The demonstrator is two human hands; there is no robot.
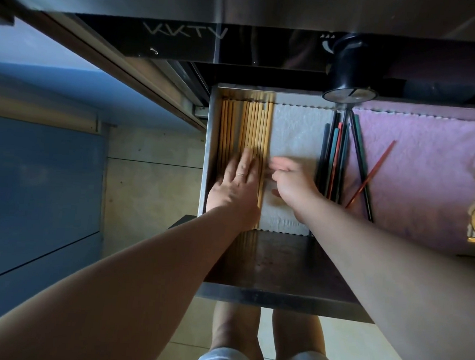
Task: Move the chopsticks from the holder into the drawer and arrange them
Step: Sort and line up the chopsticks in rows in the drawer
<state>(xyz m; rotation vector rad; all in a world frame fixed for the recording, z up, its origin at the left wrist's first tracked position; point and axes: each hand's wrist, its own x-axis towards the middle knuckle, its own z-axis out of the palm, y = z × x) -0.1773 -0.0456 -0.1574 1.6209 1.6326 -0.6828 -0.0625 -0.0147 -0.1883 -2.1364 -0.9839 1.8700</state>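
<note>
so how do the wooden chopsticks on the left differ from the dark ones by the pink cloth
The wooden chopsticks are pale tan, packed side by side in neat parallel rows against the drawer's left wall. The dark chopsticks are black, green and red, and looser: some fan out and a red one lies diagonally on the pink cloth. The left hand rests flat on the wooden ones; nothing touches the dark ones. Both sets lie in the same drawer.

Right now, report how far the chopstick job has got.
Done: wooden chopsticks lie in a row at the drawer's left side. In hand: the left hand presses them flat; the right hand hovers beside. Left: dark chopsticks and a red one lie splayed.
</note>
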